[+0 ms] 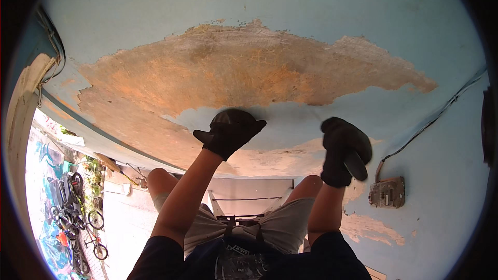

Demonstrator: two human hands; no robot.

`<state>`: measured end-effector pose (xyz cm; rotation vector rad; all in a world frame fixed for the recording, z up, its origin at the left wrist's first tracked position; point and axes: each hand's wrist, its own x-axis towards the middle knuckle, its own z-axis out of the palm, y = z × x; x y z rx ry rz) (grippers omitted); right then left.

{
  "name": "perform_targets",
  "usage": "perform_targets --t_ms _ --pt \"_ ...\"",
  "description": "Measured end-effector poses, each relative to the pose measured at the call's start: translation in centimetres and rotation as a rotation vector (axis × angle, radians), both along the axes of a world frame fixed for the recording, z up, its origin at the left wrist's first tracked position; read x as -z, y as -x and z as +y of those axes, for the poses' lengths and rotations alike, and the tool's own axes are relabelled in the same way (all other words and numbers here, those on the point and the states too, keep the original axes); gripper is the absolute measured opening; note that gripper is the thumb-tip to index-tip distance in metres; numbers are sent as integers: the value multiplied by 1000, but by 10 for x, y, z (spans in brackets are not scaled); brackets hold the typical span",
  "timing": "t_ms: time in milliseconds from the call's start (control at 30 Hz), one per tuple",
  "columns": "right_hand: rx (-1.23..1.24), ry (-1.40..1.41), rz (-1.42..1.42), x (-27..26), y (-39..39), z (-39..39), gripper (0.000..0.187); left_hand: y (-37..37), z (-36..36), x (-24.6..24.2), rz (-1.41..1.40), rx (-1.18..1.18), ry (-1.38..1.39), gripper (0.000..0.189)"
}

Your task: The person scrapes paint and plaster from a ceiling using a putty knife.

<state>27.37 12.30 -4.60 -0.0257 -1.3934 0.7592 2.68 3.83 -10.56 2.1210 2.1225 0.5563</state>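
My left hand, in a black glove, lies near the middle of a light blue painted wall, its thumb and little finger spread. Whether it rests on the surface or holds something is hard to tell. To the right, my right hand, also gloved in black, is closed around a tool handle whose rounded dark end sticks out below the fist. The tool's other end is blurred. Above and around both hands spreads a large peeled patch of bare orange-brown plaster with ragged paint edges.
A worn electrical box with a cable is fixed at the right. My knees straddle a ladder or stand below. Cables hang at upper left. Parked motorcycles and bicycles stand far below at left.
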Motion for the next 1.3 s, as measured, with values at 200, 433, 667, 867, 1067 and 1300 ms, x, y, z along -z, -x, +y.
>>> perform_targets --t_ms 200,433,667,867,1067,1300 --pt "-134 -108 48 -14 1 -14 26 13 -3 19 193 -208 -434 47" --pt "-257 -49 60 -6 -4 -12 27 -4 -4 -39 119 -300 480 63" --pt "-11 86 19 -6 1 -18 38 14 -6 29 54 -227 -17 55" --pt "-85 40 7 -10 -2 -16 33 16 -2 30 17 -279 111 60" --pt "-9 108 41 6 1 -16 42 -2 15 -34 159 -211 761 67" --pt "-107 36 66 -3 11 -14 20 30 0 80 833 -24 -583 73"
